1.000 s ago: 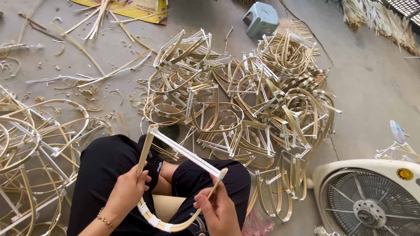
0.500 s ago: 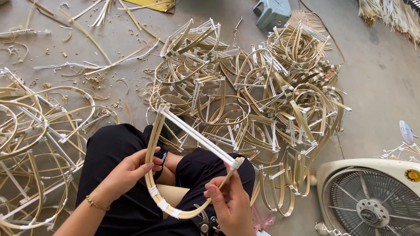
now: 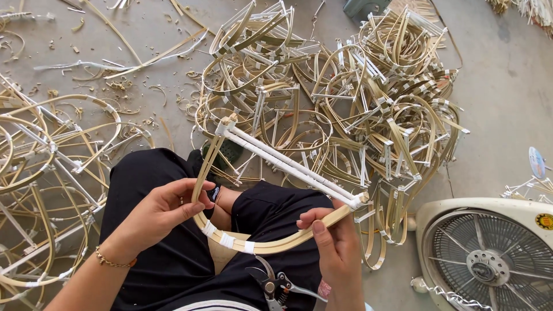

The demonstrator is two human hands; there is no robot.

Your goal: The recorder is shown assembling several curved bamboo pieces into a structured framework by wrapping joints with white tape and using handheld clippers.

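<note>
View from above a seated person's lap, legs in black trousers (image 3: 155, 184), on a grey concrete floor (image 3: 507, 103). Both bare hands hold one bent bamboo frame (image 3: 271, 245) — a curved strip forming a D shape, closed along its far side by a straight crossbar wrapped in white tape (image 3: 288, 164). White tape bands also ring the curve near its middle.

The left hand (image 3: 167, 210) comes in from the lower left, a thin gold bracelet (image 3: 112, 262) at the wrist; its grip is closed, fingers curled over the frame's left leg with the thumb beneath. The right hand (image 3: 337, 242) rises from the bottom edge, its grip pinched shut on the curve just below the right taped corner.

A pair of pliers (image 3: 276, 282) rests on the lap, near the right hand.

Beyond the knees a large heap of similar bamboo frames (image 3: 345, 98) covers the floor; larger loose hoops (image 3: 46, 173) lie at left, with shavings scattered far left. At lower right stands a cream electric fan (image 3: 489, 253) lying face-up — a small round yellow sticker (image 3: 544, 222) sits on its right rim. A blue-white disc (image 3: 537, 162) shows at the right edge.
</note>
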